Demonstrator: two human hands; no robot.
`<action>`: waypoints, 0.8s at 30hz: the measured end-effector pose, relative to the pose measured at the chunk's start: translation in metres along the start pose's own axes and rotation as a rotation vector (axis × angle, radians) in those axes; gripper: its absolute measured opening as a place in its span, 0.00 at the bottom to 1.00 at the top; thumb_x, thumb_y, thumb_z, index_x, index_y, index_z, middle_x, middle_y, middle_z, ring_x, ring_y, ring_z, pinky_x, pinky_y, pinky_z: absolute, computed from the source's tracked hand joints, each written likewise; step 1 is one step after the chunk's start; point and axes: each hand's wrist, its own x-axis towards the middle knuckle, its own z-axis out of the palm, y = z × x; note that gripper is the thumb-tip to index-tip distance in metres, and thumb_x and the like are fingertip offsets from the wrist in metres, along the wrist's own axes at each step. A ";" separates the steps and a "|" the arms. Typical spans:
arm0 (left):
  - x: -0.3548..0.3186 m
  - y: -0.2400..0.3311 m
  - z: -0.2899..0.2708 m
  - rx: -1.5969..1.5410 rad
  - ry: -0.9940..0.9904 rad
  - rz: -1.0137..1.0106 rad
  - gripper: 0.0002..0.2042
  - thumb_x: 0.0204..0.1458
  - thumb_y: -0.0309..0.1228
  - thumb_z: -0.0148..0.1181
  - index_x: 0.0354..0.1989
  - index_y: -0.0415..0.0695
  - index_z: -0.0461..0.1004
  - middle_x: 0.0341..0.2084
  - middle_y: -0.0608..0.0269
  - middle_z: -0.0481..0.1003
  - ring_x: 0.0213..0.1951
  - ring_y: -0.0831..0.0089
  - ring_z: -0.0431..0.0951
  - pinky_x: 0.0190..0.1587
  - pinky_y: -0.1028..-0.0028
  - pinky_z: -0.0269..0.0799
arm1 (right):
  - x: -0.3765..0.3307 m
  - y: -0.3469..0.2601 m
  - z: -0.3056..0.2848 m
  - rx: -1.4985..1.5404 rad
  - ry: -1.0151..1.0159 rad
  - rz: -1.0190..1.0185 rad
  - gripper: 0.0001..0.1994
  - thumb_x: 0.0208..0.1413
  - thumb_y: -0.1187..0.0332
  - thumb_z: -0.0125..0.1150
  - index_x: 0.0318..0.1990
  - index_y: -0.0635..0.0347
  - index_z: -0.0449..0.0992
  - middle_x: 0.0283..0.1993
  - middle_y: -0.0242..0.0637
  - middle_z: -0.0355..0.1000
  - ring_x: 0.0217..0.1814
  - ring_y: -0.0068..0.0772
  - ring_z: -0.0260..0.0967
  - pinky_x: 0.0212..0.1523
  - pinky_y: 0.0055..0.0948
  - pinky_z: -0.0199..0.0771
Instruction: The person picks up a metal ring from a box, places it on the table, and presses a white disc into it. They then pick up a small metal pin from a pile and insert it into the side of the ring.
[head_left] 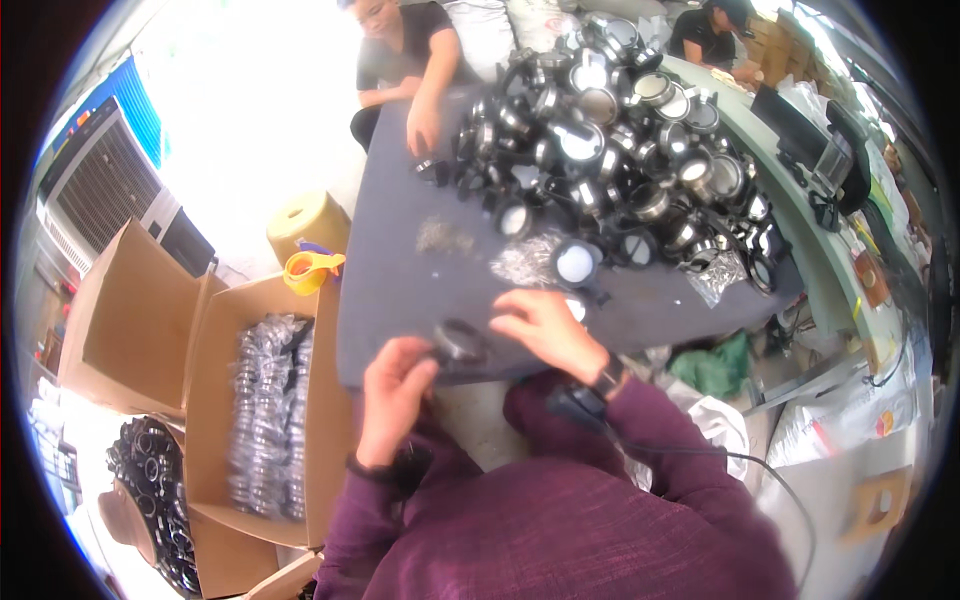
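My left hand (393,392) is closed at the near edge of the table, its thumb and fingers pinching the left side of a dark round part (460,342). The part is motion-blurred, so its details are unclear. To the right of it, my right hand (552,332) hovers over the table with bent fingers apart and nothing visible in them. Just beyond that hand lies a round black fitting with a pale disc face (575,263). A clear bag of small metal pieces (527,260) lies beside this fitting.
A large heap of black-and-silver round fittings (590,140) covers the table's far side. A person's hand (424,128) reaches in there. At left stand an open carton (320,430) of wrapped parts, a yellow tape dispenser (308,270) and a sack of black rings (150,480).
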 end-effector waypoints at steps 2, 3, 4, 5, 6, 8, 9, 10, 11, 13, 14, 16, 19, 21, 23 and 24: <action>0.011 -0.013 0.002 -0.081 0.152 0.022 0.10 0.56 0.20 0.53 0.47 0.38 0.68 0.25 0.68 0.71 0.24 0.83 0.69 0.28 0.83 0.65 | -0.026 0.007 -0.016 -0.162 0.149 -0.017 0.12 0.53 0.64 0.61 0.38 0.63 0.76 0.34 0.44 0.74 0.34 0.45 0.73 0.36 0.38 0.72; 0.016 -0.016 0.003 -0.085 0.155 0.017 0.10 0.56 0.20 0.53 0.47 0.38 0.68 0.25 0.68 0.71 0.24 0.83 0.69 0.28 0.83 0.65 | -0.039 0.012 -0.025 -0.296 0.205 -0.034 0.10 0.53 0.65 0.61 0.37 0.61 0.76 0.33 0.43 0.73 0.33 0.46 0.73 0.35 0.39 0.72; 0.024 -0.021 0.007 -0.128 0.206 0.006 0.11 0.56 0.20 0.53 0.47 0.38 0.68 0.25 0.68 0.72 0.24 0.82 0.69 0.28 0.83 0.66 | -0.053 0.021 -0.032 -0.440 0.248 0.038 0.09 0.52 0.64 0.61 0.35 0.61 0.75 0.32 0.42 0.72 0.33 0.48 0.72 0.35 0.40 0.72; 0.028 -0.025 0.009 -0.165 0.269 -0.006 0.11 0.56 0.21 0.53 0.47 0.39 0.68 0.24 0.67 0.72 0.24 0.82 0.69 0.29 0.82 0.67 | -0.063 0.026 -0.036 -0.577 0.282 0.102 0.08 0.52 0.64 0.61 0.33 0.60 0.75 0.30 0.41 0.70 0.32 0.49 0.72 0.34 0.42 0.73; 0.032 -0.029 0.010 -0.186 0.280 -0.026 0.13 0.56 0.22 0.54 0.49 0.40 0.67 0.25 0.66 0.73 0.25 0.81 0.72 0.30 0.81 0.68 | -0.070 0.028 -0.038 -0.674 0.273 0.142 0.10 0.52 0.63 0.62 0.30 0.61 0.73 0.31 0.42 0.68 0.30 0.48 0.72 0.32 0.42 0.73; 0.036 -0.031 0.019 -0.159 0.266 -0.048 0.14 0.55 0.21 0.55 0.49 0.40 0.66 0.25 0.65 0.74 0.26 0.80 0.73 0.31 0.80 0.69 | -0.076 0.032 -0.034 -0.751 0.232 0.203 0.11 0.52 0.62 0.62 0.30 0.61 0.73 0.32 0.42 0.68 0.30 0.48 0.72 0.31 0.43 0.73; 0.037 -0.032 0.022 -0.127 0.259 -0.063 0.15 0.54 0.21 0.55 0.50 0.40 0.66 0.25 0.64 0.74 0.28 0.79 0.75 0.32 0.80 0.69 | -0.078 0.035 -0.031 -0.822 0.191 0.255 0.12 0.52 0.62 0.62 0.30 0.62 0.72 0.33 0.43 0.67 0.30 0.47 0.72 0.30 0.43 0.73; 0.037 -0.036 0.022 -0.139 0.240 -0.077 0.18 0.54 0.21 0.56 0.53 0.39 0.64 0.26 0.62 0.75 0.31 0.77 0.77 0.32 0.80 0.69 | -0.077 0.037 -0.027 -0.836 0.190 0.256 0.12 0.51 0.62 0.63 0.29 0.63 0.72 0.35 0.44 0.66 0.30 0.46 0.73 0.29 0.43 0.72; 0.038 -0.038 0.022 -0.141 0.243 -0.077 0.18 0.54 0.21 0.56 0.53 0.39 0.64 0.26 0.62 0.75 0.31 0.77 0.77 0.32 0.80 0.69 | -0.077 0.039 -0.024 -0.837 0.189 0.253 0.12 0.51 0.62 0.63 0.29 0.63 0.72 0.35 0.44 0.66 0.30 0.46 0.73 0.29 0.43 0.72; 0.041 -0.040 0.019 0.016 0.241 -0.062 0.23 0.53 0.21 0.57 0.58 0.39 0.61 0.26 0.64 0.75 0.29 0.80 0.75 0.30 0.80 0.69 | -0.075 0.041 -0.018 -0.788 0.254 0.252 0.11 0.50 0.63 0.65 0.29 0.62 0.72 0.35 0.44 0.67 0.31 0.48 0.72 0.31 0.43 0.73; 0.042 -0.040 0.018 0.017 0.252 -0.059 0.23 0.53 0.21 0.57 0.58 0.39 0.61 0.26 0.64 0.75 0.29 0.80 0.75 0.30 0.80 0.69 | -0.075 0.043 -0.017 -0.785 0.251 0.242 0.11 0.50 0.63 0.65 0.29 0.62 0.72 0.35 0.44 0.67 0.31 0.48 0.72 0.31 0.43 0.73; 0.045 -0.039 0.016 0.205 0.235 0.039 0.28 0.51 0.21 0.58 0.62 0.41 0.59 0.27 0.66 0.74 0.27 0.82 0.72 0.28 0.81 0.67 | -0.076 0.048 -0.020 -0.660 0.318 0.292 0.10 0.48 0.66 0.65 0.28 0.63 0.72 0.33 0.45 0.69 0.33 0.49 0.72 0.34 0.43 0.72; 0.053 -0.042 0.004 0.107 0.045 0.014 0.31 0.50 0.21 0.59 0.64 0.43 0.59 0.28 0.69 0.72 0.26 0.84 0.69 0.26 0.82 0.66 | -0.076 0.059 -0.030 -0.475 0.346 0.313 0.10 0.47 0.67 0.65 0.28 0.64 0.73 0.30 0.47 0.71 0.35 0.50 0.72 0.35 0.43 0.71; 0.056 -0.044 0.003 0.089 0.045 0.008 0.30 0.50 0.22 0.60 0.64 0.41 0.60 0.27 0.69 0.72 0.25 0.84 0.69 0.26 0.82 0.66 | -0.073 0.059 -0.039 -0.355 0.352 0.384 0.09 0.47 0.70 0.65 0.29 0.66 0.73 0.22 0.43 0.71 0.27 0.42 0.71 0.30 0.37 0.70; 0.059 -0.046 0.008 -0.007 0.057 -0.036 0.29 0.51 0.23 0.61 0.63 0.39 0.61 0.27 0.69 0.72 0.25 0.84 0.69 0.26 0.83 0.66 | -0.067 0.061 -0.044 0.011 0.451 0.485 0.07 0.48 0.73 0.64 0.31 0.67 0.73 0.19 0.32 0.68 0.20 0.26 0.67 0.22 0.28 0.66; 0.060 -0.052 0.009 -0.039 0.065 0.011 0.28 0.51 0.23 0.61 0.62 0.37 0.61 0.27 0.69 0.73 0.25 0.84 0.69 0.25 0.83 0.66 | -0.069 0.058 -0.051 0.409 0.495 0.621 0.05 0.50 0.76 0.63 0.33 0.65 0.73 0.20 0.25 0.66 0.19 0.15 0.61 0.17 0.20 0.59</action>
